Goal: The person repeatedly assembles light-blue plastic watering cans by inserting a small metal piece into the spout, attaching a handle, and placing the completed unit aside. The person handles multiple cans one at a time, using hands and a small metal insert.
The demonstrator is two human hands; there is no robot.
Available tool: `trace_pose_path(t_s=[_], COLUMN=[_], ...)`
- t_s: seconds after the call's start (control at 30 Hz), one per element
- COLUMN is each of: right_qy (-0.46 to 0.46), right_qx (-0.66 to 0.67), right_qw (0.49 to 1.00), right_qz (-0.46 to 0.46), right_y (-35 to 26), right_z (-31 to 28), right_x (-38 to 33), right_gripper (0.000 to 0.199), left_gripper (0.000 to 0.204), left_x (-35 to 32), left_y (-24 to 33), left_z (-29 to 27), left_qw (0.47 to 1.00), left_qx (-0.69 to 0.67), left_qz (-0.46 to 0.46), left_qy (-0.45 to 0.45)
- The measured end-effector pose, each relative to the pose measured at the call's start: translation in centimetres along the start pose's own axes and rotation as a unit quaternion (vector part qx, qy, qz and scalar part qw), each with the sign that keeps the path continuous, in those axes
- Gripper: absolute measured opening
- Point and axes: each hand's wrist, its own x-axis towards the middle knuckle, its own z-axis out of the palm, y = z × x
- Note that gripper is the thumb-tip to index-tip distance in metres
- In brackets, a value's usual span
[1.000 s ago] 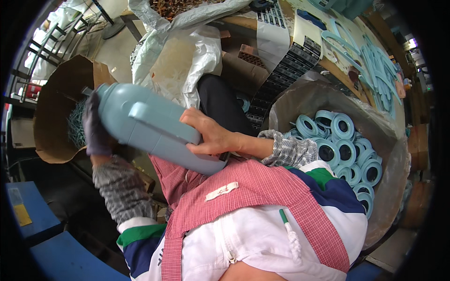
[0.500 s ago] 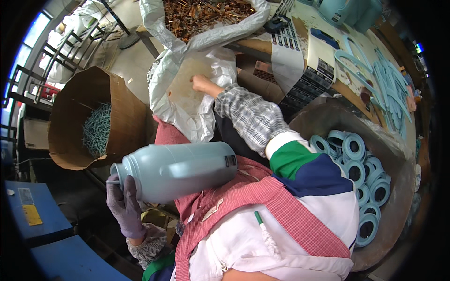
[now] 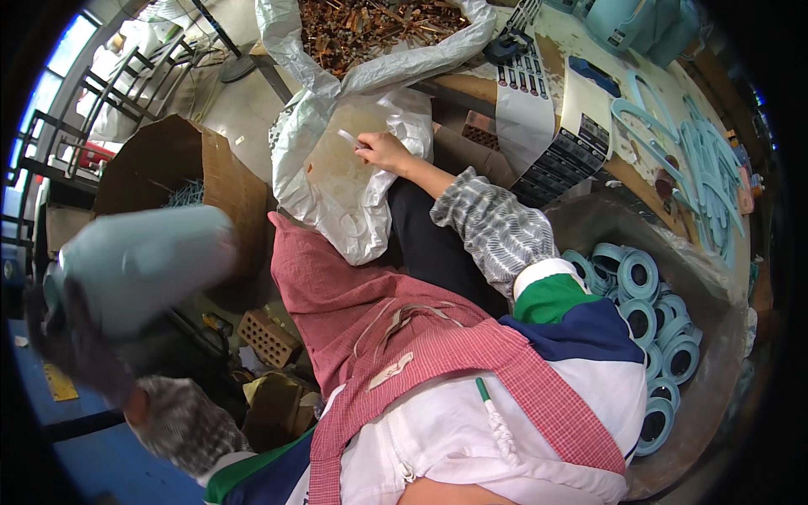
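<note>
My left hand [image 3: 71,341], in a dark purple glove, grips a large pale blue plastic housing [image 3: 139,261] held out to my left; both are motion-blurred. My right hand [image 3: 383,151] is bare and reaches forward to a clear plastic bag [image 3: 341,189] lying over my knee; its fingers pinch a small pale piece at the bag's surface. A red checked apron [image 3: 396,345] covers my lap.
A big white sack of brown metal parts [image 3: 379,29] stands ahead. An open cardboard box [image 3: 181,164] sits at the left. A brown sack of pale blue rings [image 3: 648,328] is at my right. A bench with blue plastic parts [image 3: 673,126] runs along the upper right. A brick [image 3: 265,337] lies on the floor.
My right hand let go of the blue housing and reached forward to the clear bag. My left hand swung the housing down and out to the left.
</note>
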Motion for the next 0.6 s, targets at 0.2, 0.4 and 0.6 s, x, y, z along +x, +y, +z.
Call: trace_pose_path(t_s=[0.2, 0.4, 0.6], right_qy=[0.053, 0.046, 0.013], right_qx=[-0.044, 0.001, 0.231], right_qw=[0.994, 0.999, 0.967], right_qz=[-0.084, -0.027, -0.104], right_y=[-1.0, -5.4, -17.5], right_z=[-4.5, -10.9, -14.1], right_x=[-4.5, -7.9, -13.2], right_gripper=[0.019, 0.021, 0.02], left_gripper=[0.044, 0.045, 0.067], left_x=[1.3, -3.8, -9.0], left_y=[-0.1, 7.2, 12.9], left_z=[4.7, 10.3, 18.1], left_qw=[0.944, 0.936, 0.942], left_qx=[0.105, -0.149, -0.233], left_qz=[0.304, 0.308, 0.242], left_qy=[0.074, -0.077, -0.011])
